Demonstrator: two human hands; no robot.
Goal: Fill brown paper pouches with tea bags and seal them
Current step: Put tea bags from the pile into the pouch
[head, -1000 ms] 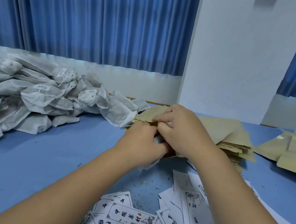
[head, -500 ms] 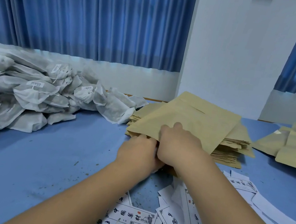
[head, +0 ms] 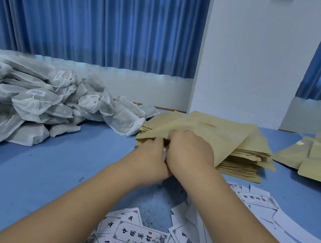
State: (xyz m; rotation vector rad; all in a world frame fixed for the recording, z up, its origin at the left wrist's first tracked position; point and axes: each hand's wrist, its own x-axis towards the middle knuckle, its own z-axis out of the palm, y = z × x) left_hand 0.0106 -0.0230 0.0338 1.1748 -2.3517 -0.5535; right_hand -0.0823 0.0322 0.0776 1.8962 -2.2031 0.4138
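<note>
Now our left hand [head: 150, 158] and right hand [head: 190, 150] each have a grip holding the brown paper pouch [head: 218, 134]; tea bags [head: 32, 106] lie at ten o'clock.

Two hands show, the left hand [head: 150, 157] and the right hand [head: 190, 150], both bare. Behind the fingers come round knuckles (small bumps on the right hand), then the wrists. Further back from the fingers, the left arm [head: 71, 208] and the right arm [head: 243, 227] are bare too, smooth and getting wider.
</note>
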